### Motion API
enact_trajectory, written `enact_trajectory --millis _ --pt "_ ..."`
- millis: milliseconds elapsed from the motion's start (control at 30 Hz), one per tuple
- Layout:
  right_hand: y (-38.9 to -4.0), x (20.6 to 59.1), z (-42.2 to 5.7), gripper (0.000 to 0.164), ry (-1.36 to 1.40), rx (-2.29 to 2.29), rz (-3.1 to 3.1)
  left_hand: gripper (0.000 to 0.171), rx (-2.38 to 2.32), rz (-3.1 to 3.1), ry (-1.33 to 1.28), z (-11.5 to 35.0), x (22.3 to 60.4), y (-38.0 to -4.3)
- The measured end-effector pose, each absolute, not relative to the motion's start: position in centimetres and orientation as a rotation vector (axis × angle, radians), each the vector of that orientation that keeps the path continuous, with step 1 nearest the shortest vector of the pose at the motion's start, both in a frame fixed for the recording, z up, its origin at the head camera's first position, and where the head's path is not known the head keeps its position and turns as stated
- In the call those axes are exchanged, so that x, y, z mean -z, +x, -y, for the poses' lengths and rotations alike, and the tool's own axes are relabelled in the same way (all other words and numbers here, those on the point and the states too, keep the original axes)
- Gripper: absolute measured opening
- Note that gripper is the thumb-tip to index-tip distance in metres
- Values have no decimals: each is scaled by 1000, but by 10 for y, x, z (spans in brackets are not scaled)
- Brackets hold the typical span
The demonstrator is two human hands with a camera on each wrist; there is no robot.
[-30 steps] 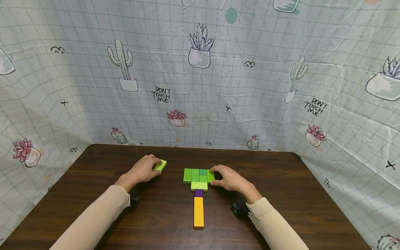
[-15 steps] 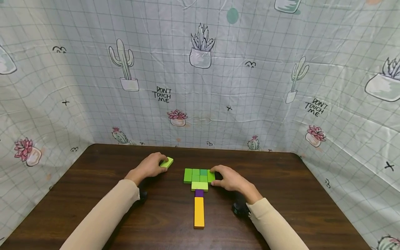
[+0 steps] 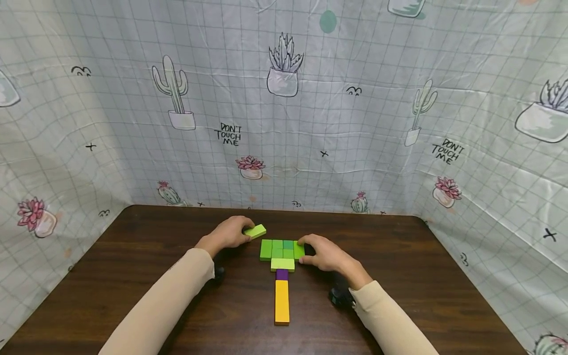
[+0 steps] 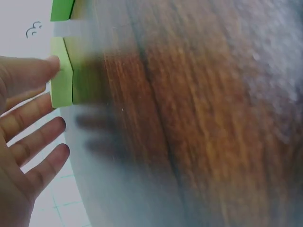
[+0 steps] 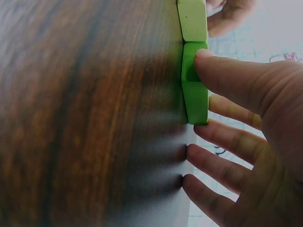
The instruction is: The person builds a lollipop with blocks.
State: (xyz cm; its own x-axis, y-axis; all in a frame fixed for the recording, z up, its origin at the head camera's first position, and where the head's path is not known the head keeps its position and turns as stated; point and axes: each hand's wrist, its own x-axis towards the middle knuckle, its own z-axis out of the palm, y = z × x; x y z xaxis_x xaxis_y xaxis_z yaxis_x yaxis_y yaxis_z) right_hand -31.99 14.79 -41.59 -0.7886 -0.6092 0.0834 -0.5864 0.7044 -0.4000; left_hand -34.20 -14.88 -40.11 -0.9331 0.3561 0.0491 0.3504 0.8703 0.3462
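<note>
My left hand pinches a light green block between thumb and fingers, close behind the left end of a row of green blocks. In the left wrist view, the thumb lies on the front face of that light green block, its other fingers spread. My right hand grips the green end block on the row's right side, thumb in front and index finger behind. A teal block sits within the row. Below it, a second light green block, a purple block and a long yellow block form a stem.
The blocks lie on a dark brown wooden table. A patterned cloth with cactus drawings hangs around its back and sides. Dark wrist devices show under both forearms, the right one close to the tabletop.
My left hand has moved right with the light green block, toward the row, and the block has turned more sideways. My right hand and the laid blocks have stayed put.
</note>
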Motion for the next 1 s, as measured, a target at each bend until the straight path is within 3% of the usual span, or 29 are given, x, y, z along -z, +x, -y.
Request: enact_trajectory --millis 1000 --pt "-321 417 -147 43 -974 653 -2850 30 -811 -2825 561 106 399 -357"
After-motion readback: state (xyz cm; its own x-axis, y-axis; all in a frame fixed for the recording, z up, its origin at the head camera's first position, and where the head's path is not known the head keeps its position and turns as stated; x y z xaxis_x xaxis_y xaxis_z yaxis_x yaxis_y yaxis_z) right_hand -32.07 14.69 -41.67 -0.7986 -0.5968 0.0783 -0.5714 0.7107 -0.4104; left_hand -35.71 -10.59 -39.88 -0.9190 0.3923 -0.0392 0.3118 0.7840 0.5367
